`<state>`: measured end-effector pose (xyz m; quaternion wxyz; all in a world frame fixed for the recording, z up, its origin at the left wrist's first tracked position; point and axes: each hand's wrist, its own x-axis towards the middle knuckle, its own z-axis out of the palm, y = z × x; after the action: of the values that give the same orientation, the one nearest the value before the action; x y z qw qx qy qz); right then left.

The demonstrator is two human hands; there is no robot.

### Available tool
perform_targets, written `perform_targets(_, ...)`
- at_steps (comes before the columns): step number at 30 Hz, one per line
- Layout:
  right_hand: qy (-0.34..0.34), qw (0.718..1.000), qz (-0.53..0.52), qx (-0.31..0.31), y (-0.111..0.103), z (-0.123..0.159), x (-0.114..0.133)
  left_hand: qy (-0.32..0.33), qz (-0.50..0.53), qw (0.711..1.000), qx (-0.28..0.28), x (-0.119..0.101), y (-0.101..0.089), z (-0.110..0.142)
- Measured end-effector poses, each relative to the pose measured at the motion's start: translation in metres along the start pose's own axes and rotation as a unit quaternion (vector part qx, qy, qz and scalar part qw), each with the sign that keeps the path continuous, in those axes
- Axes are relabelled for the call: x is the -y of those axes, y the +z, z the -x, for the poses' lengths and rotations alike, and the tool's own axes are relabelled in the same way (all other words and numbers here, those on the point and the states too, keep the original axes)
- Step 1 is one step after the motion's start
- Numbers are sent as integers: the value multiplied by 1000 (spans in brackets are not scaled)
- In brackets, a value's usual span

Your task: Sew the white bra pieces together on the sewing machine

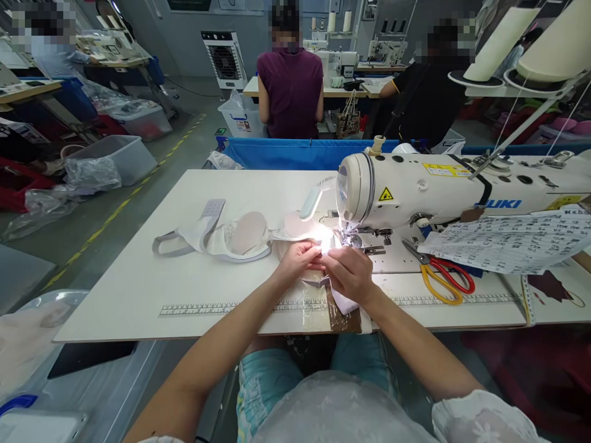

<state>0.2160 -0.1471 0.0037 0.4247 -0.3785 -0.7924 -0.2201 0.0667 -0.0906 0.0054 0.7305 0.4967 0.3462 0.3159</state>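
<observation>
A pale bra (247, 237) lies across the white table, its strap and back wing stretched out to the left and its other end under the sewing machine (392, 184). Close to the needle, my left hand (300, 258) pinches the edge of the bra with thumb and fingers. Just beside it, my right hand (348, 271) is closed on the same fabric, right in front of the presser foot. A bright lamp washes out the cloth around the needle. Some light fabric (342, 301) hangs over the table's front edge below my right hand.
Scissors (443, 277) with red and yellow handles lie right of the machine, near a handwritten sheet (517, 240). A printed ruler (198, 309) runs along the front edge. Thread cones (501, 43) stand at upper right. Co-workers sit beyond the blue cloth trough (286, 152).
</observation>
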Motion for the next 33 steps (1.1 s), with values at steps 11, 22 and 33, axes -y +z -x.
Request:
perform_targets(11, 24, 981, -168, 96, -14, 2, 16, 36, -9, 999, -25, 0, 2, 3)
perform_targets(22, -21, 959, -270, 84, -22, -17, 79, 10, 2, 999, -38, -1, 4, 1)
perform_targets(33, 28, 883, -445, 149, -30, -19, 119, 23, -5, 999, -40, -1, 4, 2)
